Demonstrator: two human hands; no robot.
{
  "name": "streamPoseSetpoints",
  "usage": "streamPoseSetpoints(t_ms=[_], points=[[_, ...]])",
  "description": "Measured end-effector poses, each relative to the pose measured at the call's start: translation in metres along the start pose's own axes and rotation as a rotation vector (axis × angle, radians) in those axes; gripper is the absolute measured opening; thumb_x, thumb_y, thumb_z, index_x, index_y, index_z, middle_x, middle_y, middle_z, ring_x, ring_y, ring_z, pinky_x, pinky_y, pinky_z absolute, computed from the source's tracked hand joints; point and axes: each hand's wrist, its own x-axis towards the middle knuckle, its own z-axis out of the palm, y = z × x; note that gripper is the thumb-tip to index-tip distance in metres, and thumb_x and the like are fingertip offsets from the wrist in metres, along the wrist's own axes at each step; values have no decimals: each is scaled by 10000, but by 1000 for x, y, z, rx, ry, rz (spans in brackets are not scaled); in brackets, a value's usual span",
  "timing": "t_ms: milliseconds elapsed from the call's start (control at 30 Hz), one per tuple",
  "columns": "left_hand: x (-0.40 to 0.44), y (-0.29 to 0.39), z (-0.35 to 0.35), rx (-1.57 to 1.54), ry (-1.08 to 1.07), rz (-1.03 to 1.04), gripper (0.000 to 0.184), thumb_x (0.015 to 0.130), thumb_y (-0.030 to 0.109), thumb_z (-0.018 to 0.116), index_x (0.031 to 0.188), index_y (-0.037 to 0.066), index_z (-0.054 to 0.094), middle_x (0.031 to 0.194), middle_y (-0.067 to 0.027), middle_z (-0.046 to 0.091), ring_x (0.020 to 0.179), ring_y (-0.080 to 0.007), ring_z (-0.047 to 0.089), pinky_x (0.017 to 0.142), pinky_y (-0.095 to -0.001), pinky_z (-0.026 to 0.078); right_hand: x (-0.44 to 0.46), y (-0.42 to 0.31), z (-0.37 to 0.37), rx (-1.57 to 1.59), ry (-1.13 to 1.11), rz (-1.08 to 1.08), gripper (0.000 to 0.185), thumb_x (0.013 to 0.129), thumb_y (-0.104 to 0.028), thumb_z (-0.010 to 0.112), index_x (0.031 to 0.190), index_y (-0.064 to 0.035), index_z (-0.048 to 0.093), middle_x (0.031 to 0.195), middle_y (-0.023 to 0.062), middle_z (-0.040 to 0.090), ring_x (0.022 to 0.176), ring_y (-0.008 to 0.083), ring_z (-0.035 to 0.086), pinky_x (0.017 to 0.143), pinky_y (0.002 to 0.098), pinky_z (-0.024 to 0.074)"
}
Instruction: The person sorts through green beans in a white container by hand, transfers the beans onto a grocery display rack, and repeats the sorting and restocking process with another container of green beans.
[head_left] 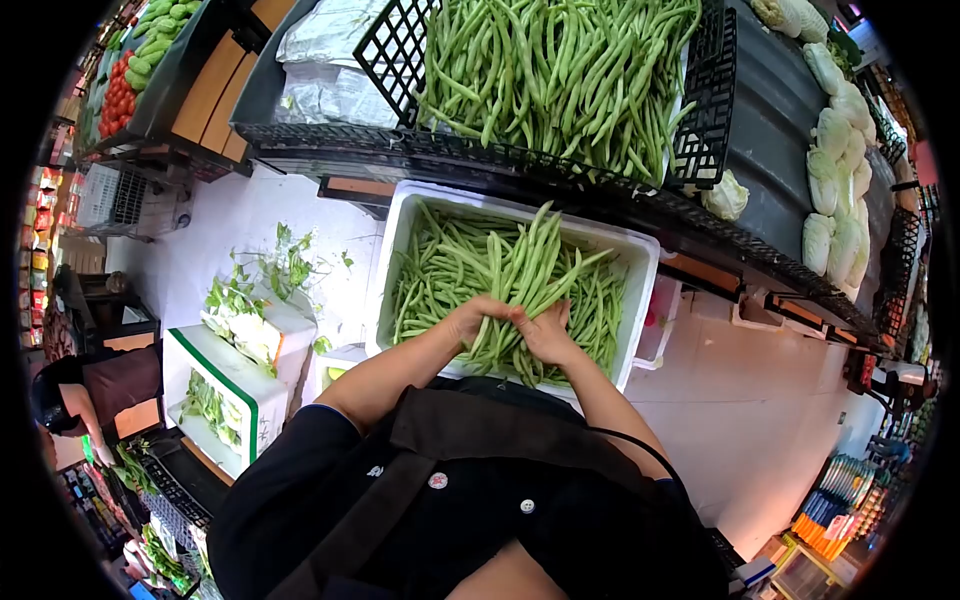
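A bundle of long green beans is gathered between my two hands, above a white foam box filled with more loose beans. My left hand closes round the bundle from the left, thumb on top. From the right, my right hand wraps the same bundle, and the two thumbs nearly meet. Most fingers are hidden under the beans. Beyond the box, a black lattice crate on the display shelf holds a large heap of green beans.
Napa cabbages line the shelf at right. White boxes with leafy greens stand on the floor at left, near leafy scraps. A co-worker bends over at far left. A shopping cart stands farther back.
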Motion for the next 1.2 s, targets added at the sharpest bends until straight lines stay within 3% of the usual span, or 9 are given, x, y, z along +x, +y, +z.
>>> streamPoseSetpoints(t_ms=[267, 367, 400, 533, 633, 800, 900, 1033, 1200], points=[[-2, -12, 12, -224, -41, -54, 574, 669, 57, 642, 1212, -38, 483, 1106, -169, 585, 991, -267, 586, 869, -378, 473, -7, -40, -33, -511, -133, 26, 874, 761, -736, 392, 1419, -183, 233, 1457, 274, 0, 1341, 441, -76, 1054, 548, -67], [5, -14, 12, -174, -34, 25, 613, 682, 23, 667, 1256, -12, 452, 1164, -150, 558, 1039, -262, 562, 917, -378, 444, -9, -54, -37, -604, -235, 100, 1070, 719, -781, 381, 1422, -24, 102, 1458, 274, 7, 1354, 409, -72, 1049, 525, -123], [1, -11, 22, -111, -27, 45, 605, 682, 19, 666, 1248, -13, 456, 1155, -153, 561, 1029, -263, 567, 908, -379, 452, -17, -68, -46, -682, -261, 86, 1042, 729, -687, 523, 1420, -22, 116, 1448, 269, 120, 1368, 373, 18, 1080, 488, -52], [-6, 5, 10, 128, -61, 25, 620, 651, -22, 652, 1236, -3, 449, 1081, -140, 578, 919, -227, 604, 740, -344, 527, -12, -14, -47, 998, -34, 59, 943, 657, -416, 771, 1353, -22, 271, 1329, 151, 383, 1269, 270, 315, 1072, 376, 174], [-5, 2, 1, 60, -278, -67, 628, 642, -22, 649, 1233, -1, 440, 1049, -166, 586, 825, -242, 622, 681, -350, 537, 4, 37, -45, 1519, -230, 104, 985, 578, -587, 746, 1315, -55, 369, 1316, 100, 435, 1214, 275, 387, 1039, 437, 250], [5, -6, 5, -67, -482, -216, 626, 636, 22, 657, 1222, -7, 439, 940, -211, 610, 786, -278, 624, 712, -345, 529, 46, 35, -24, 1835, -495, -120, 1157, 497, -753, 652, 1330, -6, 356, 1339, 329, 308, 1251, 469, 303, 970, 589, 337], [6, -8, -2, -92, -486, -213, 614, 644, 18, 645, 1221, -19, 438, 949, -239, 599, 767, -274, 625, 712, -338, 524, 54, 12, -28, 1794, -410, -63, 1166, 511, -740, 667, 1331, 20, 337, 1361, 328, 269, 1150, 425, 455, 899, 544, 434], [-2, -1, 16, -65, -586, -237, 751, 627, 26, 661, 1311, 13, 349, 937, -254, 587, 753, -266, 627, 709, -334, 518, 65, 1, -47, 1699, -577, -205, 1126, 597, -665, 686, 1347, 59, 259, 1167, 198, 527, 943, 278, 597, 818, 406, 524], [-3, 1, 21, -66, -600, -215, 829, 591, 22, 672, 1337, 4, 311, 936, -250, 588, 759, -278, 625, 726, -352, 512, 61, -28, -72, 1581, -197, -24, 727, 794, -399, 652, 1306, 23, 356, 897, 118, 625, 871, 258, 626, 682, 391, 551]])
